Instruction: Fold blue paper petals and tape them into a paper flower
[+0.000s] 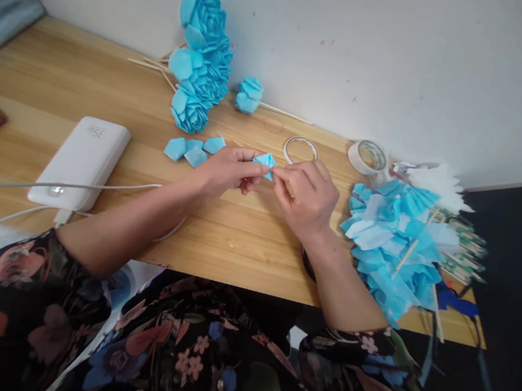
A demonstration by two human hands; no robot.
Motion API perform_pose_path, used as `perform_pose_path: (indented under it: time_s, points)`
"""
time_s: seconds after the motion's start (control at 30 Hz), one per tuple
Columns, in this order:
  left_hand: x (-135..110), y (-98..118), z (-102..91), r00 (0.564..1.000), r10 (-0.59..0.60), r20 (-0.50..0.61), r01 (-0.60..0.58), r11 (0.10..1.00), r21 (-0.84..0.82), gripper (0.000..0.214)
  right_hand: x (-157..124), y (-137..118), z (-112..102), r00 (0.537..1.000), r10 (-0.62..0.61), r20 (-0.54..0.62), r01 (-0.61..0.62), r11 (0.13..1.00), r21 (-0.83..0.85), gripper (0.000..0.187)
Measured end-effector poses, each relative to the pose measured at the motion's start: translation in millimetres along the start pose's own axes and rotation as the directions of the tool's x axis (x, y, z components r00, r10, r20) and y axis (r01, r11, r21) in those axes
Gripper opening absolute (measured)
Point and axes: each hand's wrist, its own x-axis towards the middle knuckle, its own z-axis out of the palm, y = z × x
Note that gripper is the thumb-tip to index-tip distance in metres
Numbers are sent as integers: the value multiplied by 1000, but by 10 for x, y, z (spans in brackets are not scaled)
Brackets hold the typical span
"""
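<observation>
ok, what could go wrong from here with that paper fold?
The small blue paper piece, pinched between left hand and right hand, could tear or crease crooked. The left forearm crosses the white cable; a tug might drag the power bank. The blue paper pile at the table edge could slide off.

A wooden table [235, 243] is being shown against a white wall [404, 60]. Its left part is being occupied by a white power bank [80, 162] with its cable [112, 187]; blue paper flowers [201, 62] on sticks and loose blue petals [193, 149] are being carried mid-table, a tape ring [300, 149], a tape roll [368, 156] and a heap of blue paper [394, 239] at right.
</observation>
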Motion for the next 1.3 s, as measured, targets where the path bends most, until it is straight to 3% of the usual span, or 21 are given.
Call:
perform_pose_path:
  time_s: [0.37,0.67,0.77,0.9,1.07,1.3]
  points:
    - [26,-8,-30,999,-41,-3,41,998,-48,23,-7,-3,-35,1000,-21,22,19,996,86,18]
    - [15,45,4,994,-74,-84,66,993,-102,37,5,-29,-81,986,75,147,-102,978,180,23]
    - [30,7,-22,996,-54,-64,51,997,-51,30,5,-47,-81,957,237,168,-281,905,321,24]
    - [44,-45,-57,999,34,-27,-32,996,82,29,-4,-13,-64,872,431,231,-489,753,440,27]
    - [28,-37,-63,993,119,-27,-110,967,231,32,-28,73,-15,849,386,360,-527,654,543,44]
    - [30,-35,-54,986,162,-31,-146,945,291,28,-61,152,57,793,357,493,-609,479,632,59]
